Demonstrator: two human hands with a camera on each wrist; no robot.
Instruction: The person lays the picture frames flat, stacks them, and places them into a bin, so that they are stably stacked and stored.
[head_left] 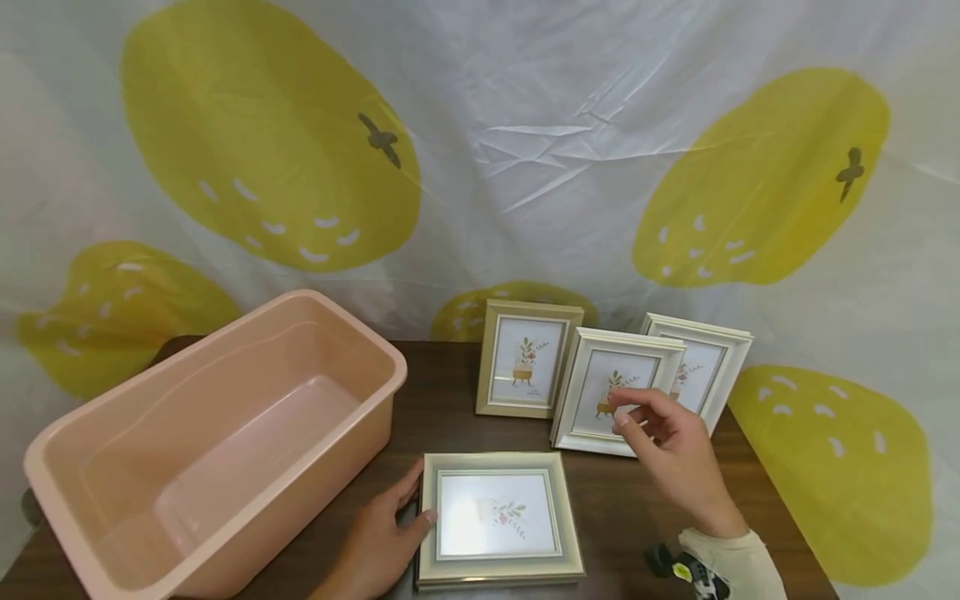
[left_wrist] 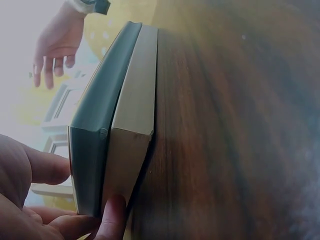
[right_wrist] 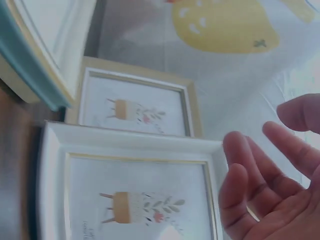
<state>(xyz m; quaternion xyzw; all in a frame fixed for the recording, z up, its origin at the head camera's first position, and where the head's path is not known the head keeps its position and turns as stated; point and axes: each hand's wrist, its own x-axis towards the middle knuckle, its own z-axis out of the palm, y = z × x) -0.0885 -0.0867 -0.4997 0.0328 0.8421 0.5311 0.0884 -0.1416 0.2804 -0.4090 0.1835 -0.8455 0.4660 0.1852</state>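
Note:
My left hand (head_left: 382,533) grips the left edge of a silver-gold picture frame (head_left: 498,462) lying flat, thumb over its top edge. In the left wrist view, this frame has a teal side (left_wrist: 90,150) and lies on a second frame with a beige side (left_wrist: 132,117); the fingertips reach that lower one. My right hand (head_left: 678,458) hovers with loosely bent fingers and nothing in them. It overlaps a standing white picture frame (head_left: 622,337) in the head view; in the right wrist view its fingers (right_wrist: 255,180) are beside that frame's edge.
A tan picture frame (head_left: 491,358) and another white frame (head_left: 731,367) stand upright at the table's back. Left of the flat pair is a deep pink plastic tub (head_left: 300,492) on the dark wooden table (head_left: 615,533). A lemon-print curtain (head_left: 525,183) hangs behind.

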